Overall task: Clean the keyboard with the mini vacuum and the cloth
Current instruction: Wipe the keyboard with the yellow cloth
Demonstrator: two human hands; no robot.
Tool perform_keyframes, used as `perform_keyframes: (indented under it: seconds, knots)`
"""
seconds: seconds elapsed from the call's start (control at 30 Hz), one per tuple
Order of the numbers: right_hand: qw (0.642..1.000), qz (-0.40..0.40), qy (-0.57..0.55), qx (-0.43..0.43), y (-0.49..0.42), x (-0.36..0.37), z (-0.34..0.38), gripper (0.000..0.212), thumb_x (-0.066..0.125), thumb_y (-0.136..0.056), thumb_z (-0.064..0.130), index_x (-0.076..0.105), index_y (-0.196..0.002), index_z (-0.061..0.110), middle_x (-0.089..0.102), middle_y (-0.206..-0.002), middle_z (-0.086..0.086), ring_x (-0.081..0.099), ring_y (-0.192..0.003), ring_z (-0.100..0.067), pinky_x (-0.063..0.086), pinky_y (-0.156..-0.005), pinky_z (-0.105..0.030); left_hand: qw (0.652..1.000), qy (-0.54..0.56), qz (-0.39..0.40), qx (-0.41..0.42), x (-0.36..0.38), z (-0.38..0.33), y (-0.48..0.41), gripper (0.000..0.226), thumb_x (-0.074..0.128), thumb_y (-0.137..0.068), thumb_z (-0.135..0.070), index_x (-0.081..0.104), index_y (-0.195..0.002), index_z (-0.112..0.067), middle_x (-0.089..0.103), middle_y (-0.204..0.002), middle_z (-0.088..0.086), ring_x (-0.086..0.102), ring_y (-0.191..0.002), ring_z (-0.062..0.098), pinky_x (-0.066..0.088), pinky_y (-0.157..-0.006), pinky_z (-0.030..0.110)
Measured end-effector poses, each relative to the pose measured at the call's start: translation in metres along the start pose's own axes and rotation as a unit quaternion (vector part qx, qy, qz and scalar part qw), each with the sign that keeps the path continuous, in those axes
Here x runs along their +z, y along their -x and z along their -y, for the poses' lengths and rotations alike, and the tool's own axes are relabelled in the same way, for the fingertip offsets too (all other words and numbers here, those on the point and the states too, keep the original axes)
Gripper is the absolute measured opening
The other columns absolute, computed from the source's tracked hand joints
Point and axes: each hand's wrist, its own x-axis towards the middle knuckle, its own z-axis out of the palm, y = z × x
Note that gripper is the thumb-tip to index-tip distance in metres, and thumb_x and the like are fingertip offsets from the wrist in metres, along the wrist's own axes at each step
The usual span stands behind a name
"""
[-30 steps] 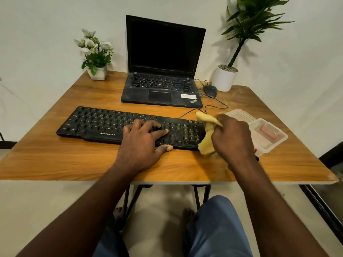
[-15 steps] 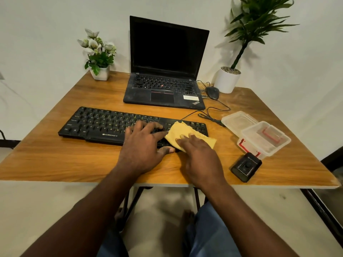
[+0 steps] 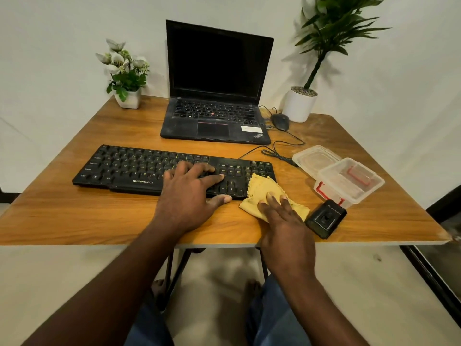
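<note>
keyboard (image 3: 129, 168) lies left-right – l hand (image 3: 189, 193) flat on it, r hand (image 3: 284, 221) flat on cloth (image 3: 262, 188) – grips apart.

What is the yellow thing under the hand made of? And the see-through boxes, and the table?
The yellow cloth looks like soft thin fabric, maybe microfibre: it wrinkles and has zigzag-cut edges. The see-through boxes look like clear, slightly shiny plastic: their insides show through the walls. The table looks like wood or wood-print laminate, smooth with grain lines; I cannot tell which.
</note>
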Motion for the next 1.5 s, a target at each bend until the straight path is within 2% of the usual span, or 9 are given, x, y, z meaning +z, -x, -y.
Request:
perform_keyframes:
  seconds: [0.33,0.63,0.73,0.87,0.97,1.07,1.17,1.37,1.5]
  knots:
    - [0.996,-0.003,-0.05,-0.073,0.002,0.017,0.04,0.06,0.066,-0.084,0.004,0.062,-0.142,0.02,0.053,-0.154,-0.002,0.039,-0.15,-0.024,0.036,-0.12,-0.044,1.0,-0.014,-0.002,-0.003,-0.001,-0.001,0.0,0.058,0.056,-0.091,-0.066,0.052,-0.145,-0.046,0.045,-0.151,-0.015,0.034,-0.133,0.02,0.032,-0.106,0.047]
    - [0.996,-0.023,-0.042,0.071,0.001,-0.009,-0.007,0.057,0.059,-0.095,0.011,0.053,-0.15,0.029,0.045,-0.16,0.006,0.044,-0.146,-0.018,0.04,-0.116,-0.037,1.0,-0.004,-0.01,0.004,0.001,0.0,0.0,0.071,0.039,-0.085,-0.084,0.059,-0.14,-0.044,0.048,-0.147,-0.015,0.037,-0.13,0.02,0.035,-0.102,0.048]
    - [0.998,-0.017,-0.06,0.024,0.004,-0.005,0.009,0.058,0.056,-0.096,0.011,0.051,-0.151,0.029,0.044,-0.161,0.005,0.04,-0.149,-0.018,0.035,-0.119,-0.035,1.0,-0.004,-0.016,0.006,0.001,0.0,0.001,0.067,0.045,-0.086,-0.082,0.06,-0.139,-0.044,0.049,-0.145,-0.014,0.038,-0.128,0.021,0.036,-0.1,0.049]
    - [0.995,-0.034,-0.072,-0.064,0.007,0.007,0.029,0.056,0.072,-0.079,0.004,0.07,-0.131,0.025,0.065,-0.14,-0.002,0.06,-0.133,-0.022,0.046,-0.11,-0.038,1.0,-0.015,-0.008,0.004,-0.001,-0.002,0.001,0.057,0.058,-0.088,-0.067,0.058,-0.14,-0.045,0.05,-0.147,-0.012,0.038,-0.129,0.023,0.037,-0.1,0.05]
    - [0.985,0.018,-0.136,-0.101,0.001,0.002,0.02,0.053,0.059,-0.09,0.007,0.065,-0.138,0.03,0.06,-0.147,0.006,0.052,-0.139,-0.014,0.039,-0.114,-0.029,1.0,-0.02,-0.003,0.007,-0.001,-0.002,0.002,0.057,0.064,-0.088,-0.06,0.056,-0.142,-0.045,0.049,-0.149,-0.01,0.039,-0.129,0.024,0.037,-0.101,0.05]
    - [0.969,0.027,-0.191,-0.151,-0.001,-0.017,-0.004,0.052,0.052,-0.087,0.013,0.068,-0.133,0.032,0.068,-0.136,0.01,0.06,-0.128,-0.011,0.05,-0.108,-0.031,0.999,-0.036,0.008,0.009,-0.002,-0.003,0.003,0.061,0.061,-0.089,-0.06,0.05,-0.147,-0.046,0.044,-0.153,-0.009,0.035,-0.132,0.023,0.036,-0.106,0.05]
    - [0.972,-0.019,-0.126,-0.199,0.005,-0.023,-0.032,0.051,0.052,-0.083,0.015,0.071,-0.129,0.029,0.071,-0.13,0.008,0.064,-0.126,-0.016,0.053,-0.102,-0.037,1.0,-0.031,0.004,0.002,-0.004,-0.004,0.002,0.062,0.051,-0.091,-0.072,0.05,-0.147,-0.046,0.043,-0.153,-0.012,0.035,-0.134,0.022,0.035,-0.108,0.05]
    - [0.963,0.132,-0.092,-0.216,0.005,-0.033,-0.055,0.047,0.056,-0.09,0.05,0.064,-0.136,0.043,0.051,-0.148,0.028,0.032,-0.147,0.005,0.028,-0.122,-0.028,1.0,-0.014,-0.003,-0.003,-0.002,-0.011,-0.002,0.065,0.045,-0.089,-0.079,0.056,-0.143,-0.045,0.047,-0.148,-0.014,0.037,-0.13,0.021,0.035,-0.104,0.048]
    - [0.965,-0.003,-0.193,-0.176,-0.017,-0.042,-0.026,0.04,0.061,-0.091,0.054,0.076,-0.121,0.032,0.072,-0.126,0.017,0.06,-0.124,-0.001,0.05,-0.104,-0.033,0.998,0.064,-0.021,0.02,-0.003,-0.019,0.001,0.053,0.058,-0.093,-0.063,0.059,-0.141,-0.04,0.052,-0.144,-0.014,0.043,-0.13,0.016,0.039,-0.108,0.048]
